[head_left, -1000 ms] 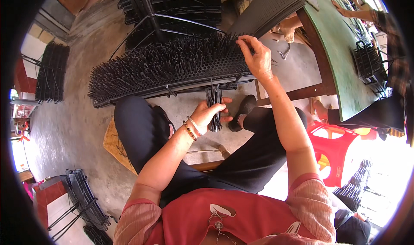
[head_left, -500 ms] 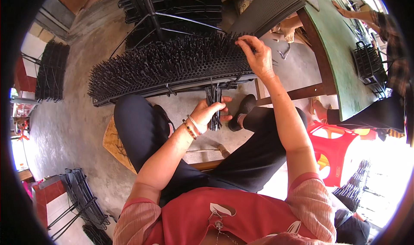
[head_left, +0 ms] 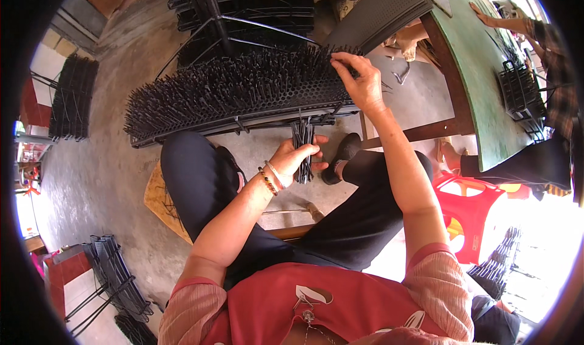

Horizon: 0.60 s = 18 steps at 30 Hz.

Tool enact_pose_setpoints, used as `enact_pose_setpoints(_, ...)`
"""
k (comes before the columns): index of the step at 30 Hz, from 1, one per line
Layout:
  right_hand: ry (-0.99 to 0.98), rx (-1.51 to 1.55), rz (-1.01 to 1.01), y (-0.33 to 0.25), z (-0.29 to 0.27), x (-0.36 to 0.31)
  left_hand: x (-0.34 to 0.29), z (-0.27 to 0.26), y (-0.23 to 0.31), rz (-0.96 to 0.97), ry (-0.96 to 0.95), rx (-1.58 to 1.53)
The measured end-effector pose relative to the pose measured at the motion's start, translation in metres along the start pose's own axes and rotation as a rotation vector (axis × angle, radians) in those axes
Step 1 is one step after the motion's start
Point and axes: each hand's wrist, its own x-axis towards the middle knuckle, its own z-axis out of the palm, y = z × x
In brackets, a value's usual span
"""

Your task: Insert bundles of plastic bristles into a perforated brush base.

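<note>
A long black perforated rack point(head_left: 328, 93) lies across in front of my knees, with a dense mass of thin black rods point(head_left: 225, 83) standing up from its holes. Holding a bundle of similar black rods point(head_left: 302, 153), my left hand point(head_left: 298, 158) is between my knees, just below the rack's near edge; its thumb lies across the bundle. Over the rack's right end, my right hand point(head_left: 360, 80) has thumb and forefinger brought together at the rod tops. Whatever lies in that pinch is too small to make out.
To the right stands a green-topped table point(head_left: 486, 96) with a black wire rack point(head_left: 522, 99) on it and a co-worker's arm point(head_left: 502, 21) over it. A red plastic stool point(head_left: 465, 214) is below. Stacked black racks point(head_left: 73, 99) stand at left; a grey perforated panel point(head_left: 377, 18) leans behind.
My right hand has shifted very slightly left and down at the rack's right end. My left hand keeps its bundle in the same place.
</note>
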Motion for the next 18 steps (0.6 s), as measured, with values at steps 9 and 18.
enact_pose_setpoints(9,0.060,-0.187,-0.188,0.0008,-0.0017,0.0026,0.0012,-0.0039,-0.0025,-0.002,-0.034,0.038)
enact_pose_setpoints(18,0.070,-0.167,0.038,-0.0062,-0.0016,-0.0043,0.0000,-0.0038,-0.0014,-0.037,-0.024,0.053)
